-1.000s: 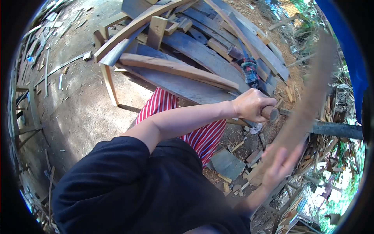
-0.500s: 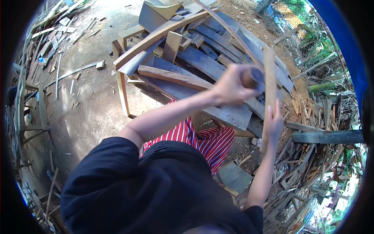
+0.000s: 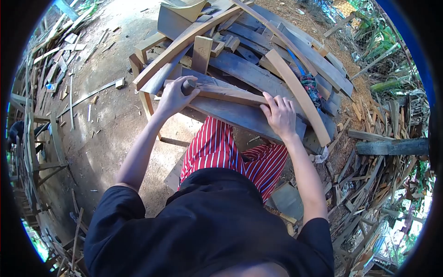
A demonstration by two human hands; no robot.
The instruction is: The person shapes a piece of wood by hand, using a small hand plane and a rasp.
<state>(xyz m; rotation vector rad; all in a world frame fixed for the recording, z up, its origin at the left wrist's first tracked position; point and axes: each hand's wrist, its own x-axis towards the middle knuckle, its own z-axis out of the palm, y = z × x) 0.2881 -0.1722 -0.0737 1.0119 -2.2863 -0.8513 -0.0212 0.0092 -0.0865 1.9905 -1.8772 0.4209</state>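
My left hand (image 3: 173, 98) is closed around a round wooden tool handle (image 3: 188, 86), its end resting against the left tip of a brown curved slat (image 3: 226, 94) on a pile of planks. My right hand (image 3: 279, 114) presses flat, fingers spread, on the right end of that slat and the grey plank (image 3: 240, 115) under it. A pale curved slat (image 3: 299, 94) lies loose just right of my right hand. The tool's head is hidden.
The planks are stacked on a wooden stand (image 3: 146, 99) in front of my striped-trousered knees. Offcuts and chips litter the ground to the right, with a thick beam (image 3: 392, 147). Bare dirt (image 3: 99, 138) lies left, with scrap strips along its edge.
My right hand let go of the pale curved slat, which now lies on the pile, and moved onto the brown slat. My left hand swung the handle down and left.
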